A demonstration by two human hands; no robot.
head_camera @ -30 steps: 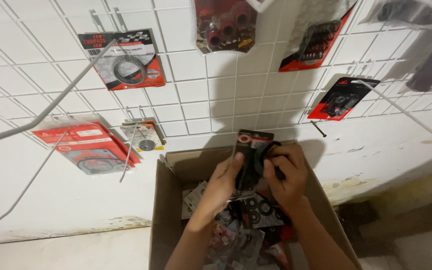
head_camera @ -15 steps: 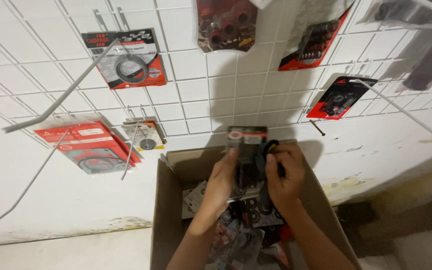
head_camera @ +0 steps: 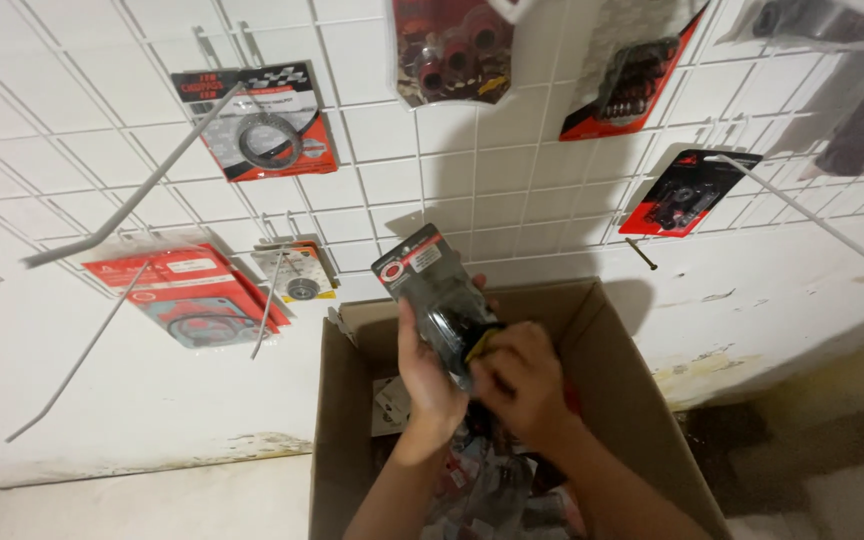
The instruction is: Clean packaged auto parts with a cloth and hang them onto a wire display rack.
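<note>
Head view: left hand (head_camera: pixel 430 375) and right hand (head_camera: pixel 517 380) grip blister pack (head_camera: pixel 434 292) above cardboard box (head_camera: pixel 612 350).

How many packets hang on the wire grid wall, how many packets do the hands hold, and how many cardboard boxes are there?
Packets hanging on the wire grid: 7, one of them cut off at the top right corner
Packets held in the left hand and right hand: 1
Open cardboard boxes: 1
Total: 9

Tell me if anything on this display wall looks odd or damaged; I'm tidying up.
Two things. A loose screw or nail juts from the bare wall below the wire grid, holding nothing. Lower right, the paint is stained and peeling. The hanging packets look normal.
</note>
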